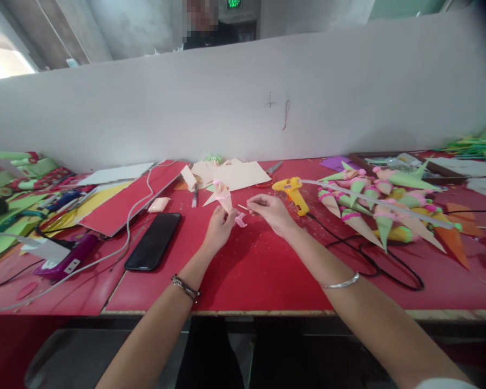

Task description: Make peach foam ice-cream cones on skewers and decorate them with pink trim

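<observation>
My left hand is closed around the narrow end of a cream paper cone with pink trim at its wide top. A small pink piece shows just right of those fingers; whether it is attached to the cone I cannot tell. My right hand pinches a thin pale stick, its tip pointing left toward the cone. Close to the right hand, a yellow glue gun lies on the red table.
Finished-looking paper cones are heaped at the right, beside a looping black cord. On the left lie a black phone, a purple power strip and a red board. Cream sheets rest behind my hands, before a white partition.
</observation>
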### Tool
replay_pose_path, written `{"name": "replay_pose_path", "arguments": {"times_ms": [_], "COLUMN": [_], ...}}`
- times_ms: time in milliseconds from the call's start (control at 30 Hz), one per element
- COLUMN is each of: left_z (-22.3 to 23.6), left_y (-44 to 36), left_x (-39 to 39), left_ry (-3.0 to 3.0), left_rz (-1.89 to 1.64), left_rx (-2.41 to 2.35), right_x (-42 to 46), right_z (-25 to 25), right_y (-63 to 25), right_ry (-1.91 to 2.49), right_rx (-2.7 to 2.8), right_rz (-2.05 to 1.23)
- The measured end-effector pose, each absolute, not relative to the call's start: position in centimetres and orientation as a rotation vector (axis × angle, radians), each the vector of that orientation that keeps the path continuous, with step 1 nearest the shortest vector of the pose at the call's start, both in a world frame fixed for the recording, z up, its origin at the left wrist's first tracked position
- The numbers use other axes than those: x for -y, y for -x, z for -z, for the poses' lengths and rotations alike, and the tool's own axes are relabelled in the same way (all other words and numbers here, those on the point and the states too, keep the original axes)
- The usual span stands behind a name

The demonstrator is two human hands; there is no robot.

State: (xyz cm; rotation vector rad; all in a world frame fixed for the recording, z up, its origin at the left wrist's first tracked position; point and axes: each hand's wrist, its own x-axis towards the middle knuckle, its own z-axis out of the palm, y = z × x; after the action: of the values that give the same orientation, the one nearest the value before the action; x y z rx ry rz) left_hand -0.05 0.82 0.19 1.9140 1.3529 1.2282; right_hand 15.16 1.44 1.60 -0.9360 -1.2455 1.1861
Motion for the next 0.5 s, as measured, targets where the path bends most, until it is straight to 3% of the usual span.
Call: {"name": "replay_pose_path", "arguments": {"times_ms": [500], "left_z": [-0.64], "left_y": [-0.59], "left_x": [-0.34], "left_ry": [-1.486], "left_rz": [-1.050], "left_rx": [-1.114], "right_x": [-1.63], "right_z": [-1.32], "right_y": [-15.03], "right_ry": [0.843], "right_rx": [1.114], "right_rz": [-1.313]}}
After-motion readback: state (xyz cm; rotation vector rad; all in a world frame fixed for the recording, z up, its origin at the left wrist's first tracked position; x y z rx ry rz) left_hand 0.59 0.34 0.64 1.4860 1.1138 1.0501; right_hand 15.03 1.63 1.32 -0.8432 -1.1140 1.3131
